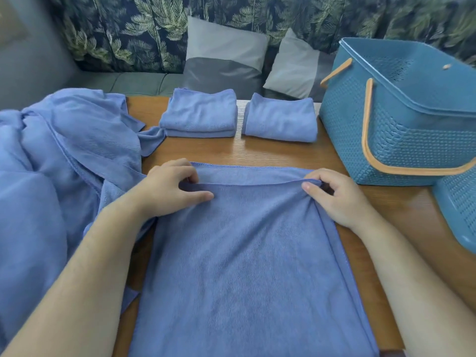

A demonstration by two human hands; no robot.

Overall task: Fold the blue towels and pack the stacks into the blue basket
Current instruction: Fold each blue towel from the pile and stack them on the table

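- Your L hand (170, 186) pinches the towel's (244, 266) folded-over top layer at its left corner, centre-left of frame. The thumb is on top and the fingers curl under the edge.
- Your R hand (334, 199) pinches the same edge at the right corner, centre-right. Hands are well apart, one per corner.
- Towel lies flat on the table (257, 153), running from frame centre to the bottom edge. The held edge sits just short of the far hem (a strip of the lower layer shows beyond it).
- Pile (51, 163) of loose blue towels fills the left side of frame, crumpled, its edge touching the towel by your L forearm.
- 2 folded stacks sit side by side at upper centre, near the table's far edge: left stack (199, 114) and right stack (280, 118), w/ a narrow gap btw them.
- Basket (401, 119) stands upright on the table at upper right, orange handles hanging down its sides. It's near the right stack, not touching.
- 2nd basket (458, 210) is at the right edge, partly cut off, just below the first.
- Grey cushions (224, 52) are behind the table, top centre.
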